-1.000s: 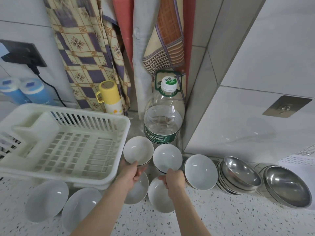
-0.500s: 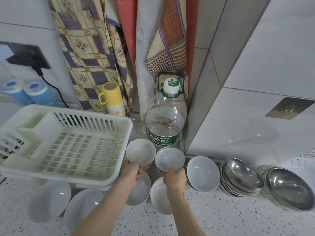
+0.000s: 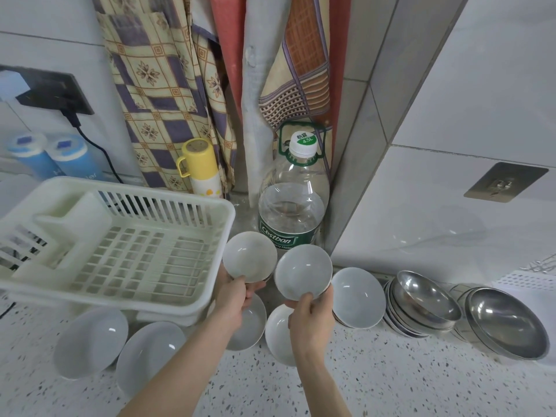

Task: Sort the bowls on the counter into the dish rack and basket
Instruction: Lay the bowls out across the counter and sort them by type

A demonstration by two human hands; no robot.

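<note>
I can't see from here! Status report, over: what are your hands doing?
Left hand holding one white bowl, right hand another. Dish rack empty. Water bottle close behind.

Water bottle (image 3: 291, 206) beside yellow flask (image 3: 201, 168).

Rack (image 3: 126, 254) open above; bottle (image 3: 291, 206) behind.

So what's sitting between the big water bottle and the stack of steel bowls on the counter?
In the head view, one white bowl leans on the counter between the water bottle and the steel bowls; the bowl in the right hand overlaps its left edge.
</note>
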